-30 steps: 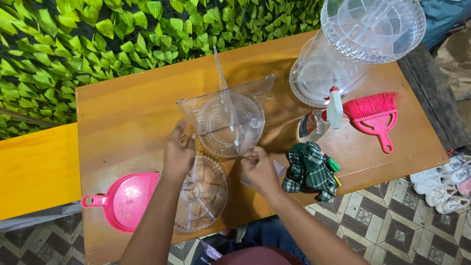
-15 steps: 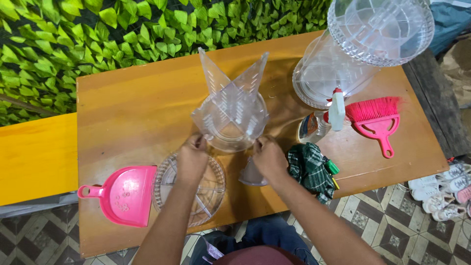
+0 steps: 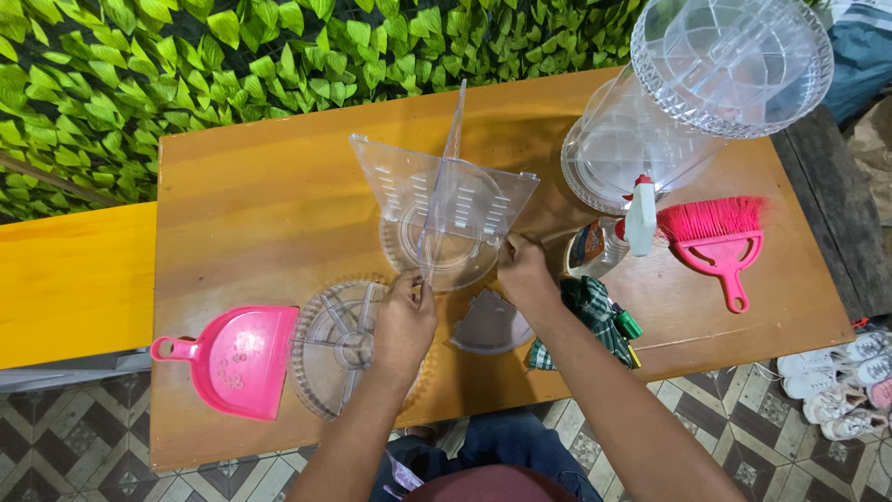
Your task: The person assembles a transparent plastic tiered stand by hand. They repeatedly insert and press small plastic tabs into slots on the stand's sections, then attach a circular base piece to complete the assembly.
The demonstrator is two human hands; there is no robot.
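Observation:
A clear plastic round tray with upright divider panels [image 3: 441, 209] stands on the wooden table [image 3: 269, 195]. My left hand [image 3: 404, 321] grips the near edge of a divider panel. My right hand [image 3: 523, 271] holds the tray's right rim. A second clear sectioned round tray [image 3: 339, 344] lies flat under my left wrist. A loose clear quarter-circle plastic piece [image 3: 491, 323] rests on the table between my arms.
A pink dustpan [image 3: 232, 358] lies at the front left. A pink hand brush [image 3: 720, 242], a spray bottle [image 3: 618, 237] and a green checked cloth [image 3: 590, 321] sit at the right. Stacked clear round containers [image 3: 692, 88] stand at the back right. Leafy green wall behind; shoes [image 3: 841, 386] on the floor.
The divider panels have turned, so they fan out differently over the tray. Both hands shifted slightly along the tray's near rim.

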